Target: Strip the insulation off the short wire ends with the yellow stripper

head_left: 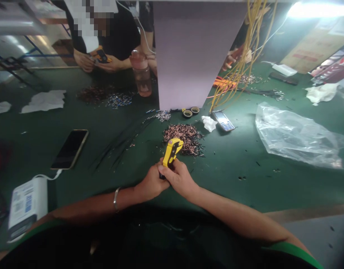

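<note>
My right hand (180, 178) is wrapped round the handles of a yellow and black crimping tool (172, 150), whose head points away from me. My left hand (151, 183) is closed in a pinch against the tool's lower end; what it holds is too small to make out. Just beyond the tool lies a heap of copper-coloured terminals (184, 137) on the green table (239, 160). Thin black wires (118, 144) are spread to the left of the heap.
A dark smartphone (69, 148) and a white power bank (26, 203) lie at the left. A keypad phone (223, 120), tape rolls (190, 111), clear plastic bag (296, 136), pink bottle (141, 74) and hanging yellow wires (241, 56) stand farther out. A person across the table holds a similar tool (100, 56).
</note>
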`<move>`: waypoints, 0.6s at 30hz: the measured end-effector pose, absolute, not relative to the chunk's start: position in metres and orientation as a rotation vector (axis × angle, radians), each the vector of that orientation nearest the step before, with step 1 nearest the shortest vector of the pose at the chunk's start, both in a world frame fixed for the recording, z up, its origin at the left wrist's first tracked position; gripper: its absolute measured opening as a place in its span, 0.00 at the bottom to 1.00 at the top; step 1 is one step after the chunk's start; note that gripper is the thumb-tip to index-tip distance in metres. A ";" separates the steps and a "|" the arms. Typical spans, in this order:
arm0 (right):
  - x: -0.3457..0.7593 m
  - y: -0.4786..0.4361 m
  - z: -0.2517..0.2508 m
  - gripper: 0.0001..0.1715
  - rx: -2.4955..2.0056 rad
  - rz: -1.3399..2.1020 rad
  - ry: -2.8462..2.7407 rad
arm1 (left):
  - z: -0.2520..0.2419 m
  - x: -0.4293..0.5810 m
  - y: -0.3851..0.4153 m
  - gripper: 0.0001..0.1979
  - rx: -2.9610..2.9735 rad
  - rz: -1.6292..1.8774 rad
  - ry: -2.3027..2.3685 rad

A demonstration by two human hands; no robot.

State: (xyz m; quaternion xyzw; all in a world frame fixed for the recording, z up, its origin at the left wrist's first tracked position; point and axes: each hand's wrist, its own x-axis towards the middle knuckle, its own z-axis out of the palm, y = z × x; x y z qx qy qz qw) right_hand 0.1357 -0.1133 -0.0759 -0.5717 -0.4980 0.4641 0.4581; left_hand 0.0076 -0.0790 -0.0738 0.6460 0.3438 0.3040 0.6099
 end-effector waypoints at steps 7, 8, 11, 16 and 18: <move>0.145 -0.116 -0.055 0.18 -1.436 1.217 -1.380 | -0.069 0.002 -0.077 0.07 1.417 0.560 0.789; 0.152 -0.117 -0.050 0.19 -1.456 1.176 -1.440 | -0.068 0.000 -0.077 0.07 1.395 0.529 0.781; 0.181 -0.118 -0.036 0.13 -1.506 0.685 -1.474 | -0.067 -0.002 -0.074 0.10 1.327 0.510 0.773; 0.228 -0.097 -0.041 0.20 -1.485 0.346 -1.385 | -0.062 -0.003 -0.070 0.10 1.267 0.477 0.744; 0.235 -0.087 -0.051 0.22 -1.511 0.480 -1.418 | -0.062 -0.003 -0.070 0.10 1.282 0.468 0.733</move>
